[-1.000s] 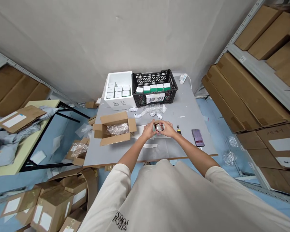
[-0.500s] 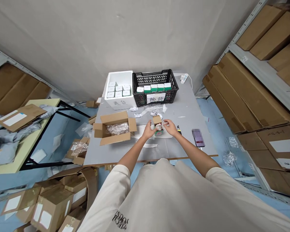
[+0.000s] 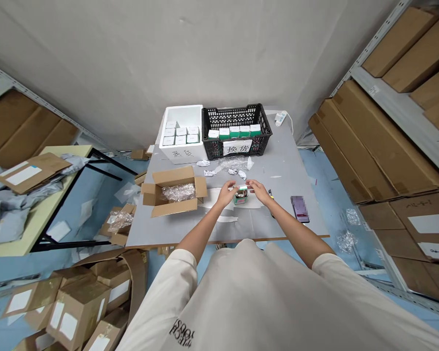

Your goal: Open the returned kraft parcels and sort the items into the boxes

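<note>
A small green box (image 3: 240, 200) stands on the grey table, with something round and shiny partly visible in its opening. Its white-topped lid (image 3: 243, 187) is tilted over the far side of the opening. My left hand (image 3: 226, 193) is at the box's left, its curled fingers at the lid edge. From the right, my right hand (image 3: 259, 191) reaches over with bent fingers on the lid's other end. White paper (image 3: 256, 202) lies under the box.
An open carton (image 3: 175, 210) with bubble wrap is on the left. Behind stand a white foam box (image 3: 185, 155) and a black crate (image 3: 266, 134), both holding small boxes. A utility knife (image 3: 271, 195) and a phone (image 3: 300, 208) lie right. Crumpled paper (image 3: 204, 163) lies behind.
The small box's lid has swung from upright toward the opening, so its white outside now shows. Both hands have closed in on the lid.
</note>
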`<state>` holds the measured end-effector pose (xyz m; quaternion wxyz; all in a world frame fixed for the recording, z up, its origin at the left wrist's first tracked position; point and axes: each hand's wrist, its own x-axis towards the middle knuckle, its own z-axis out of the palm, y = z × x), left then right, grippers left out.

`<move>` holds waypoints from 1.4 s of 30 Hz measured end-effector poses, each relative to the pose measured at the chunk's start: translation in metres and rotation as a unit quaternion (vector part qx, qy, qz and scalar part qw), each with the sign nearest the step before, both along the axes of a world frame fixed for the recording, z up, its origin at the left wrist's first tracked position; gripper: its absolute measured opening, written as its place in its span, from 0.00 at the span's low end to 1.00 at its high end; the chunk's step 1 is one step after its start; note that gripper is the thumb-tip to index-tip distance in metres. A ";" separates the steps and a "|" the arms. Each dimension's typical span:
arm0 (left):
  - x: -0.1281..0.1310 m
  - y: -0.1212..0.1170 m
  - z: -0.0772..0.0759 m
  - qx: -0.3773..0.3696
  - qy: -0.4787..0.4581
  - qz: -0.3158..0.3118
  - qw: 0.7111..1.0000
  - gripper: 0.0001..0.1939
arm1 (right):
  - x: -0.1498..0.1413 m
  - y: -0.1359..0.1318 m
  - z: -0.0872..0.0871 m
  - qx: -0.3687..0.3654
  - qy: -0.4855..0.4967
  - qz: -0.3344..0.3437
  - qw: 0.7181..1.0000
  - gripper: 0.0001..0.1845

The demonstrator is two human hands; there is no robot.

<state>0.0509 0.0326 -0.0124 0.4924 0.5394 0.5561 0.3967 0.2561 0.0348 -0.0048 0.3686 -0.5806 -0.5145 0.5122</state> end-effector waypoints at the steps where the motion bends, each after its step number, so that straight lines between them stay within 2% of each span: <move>1: -0.001 -0.003 -0.001 0.025 0.030 -0.025 0.999 0.21 | 0.001 -0.002 0.000 0.009 0.000 0.008 1.000 0.19; 3: -0.003 -0.008 -0.004 0.076 0.085 -0.074 0.991 0.24 | 0.004 -0.006 -0.003 0.034 -0.005 0.026 0.999 0.20; 6: -0.006 -0.013 -0.007 0.117 0.144 -0.117 0.976 0.23 | 0.008 -0.013 -0.011 0.067 -0.033 0.062 0.995 0.23; 10: -0.009 -0.015 -0.008 0.129 0.199 -0.138 0.962 0.22 | 0.014 -0.018 -0.022 0.117 -0.105 0.112 0.981 0.22; 14: -0.010 -0.016 -0.010 0.140 0.221 -0.150 0.954 0.21 | 0.016 -0.019 -0.027 0.149 -0.152 0.129 0.968 0.19; 22: -0.016 -0.015 -0.012 0.142 0.233 -0.175 0.946 0.19 | 0.018 -0.020 -0.021 0.190 -0.221 0.165 0.942 0.21; 26: -0.017 -0.015 -0.013 0.151 0.242 -0.178 0.942 0.19 | 0.016 -0.020 -0.018 0.220 -0.301 0.177 0.911 0.22; 30: -0.017 -0.019 -0.016 0.165 0.255 -0.179 0.936 0.20 | 0.011 -0.015 -0.018 0.234 -0.355 0.219 0.878 0.22; 37: -0.011 -0.024 -0.020 0.167 0.272 -0.173 0.932 0.27 | 0.003 -0.006 -0.017 0.226 -0.385 0.253 0.858 0.23; 42: -0.002 -0.027 -0.012 0.180 0.268 -0.166 0.932 0.26 | 0.009 -0.005 -0.006 0.254 -0.386 0.266 0.846 0.19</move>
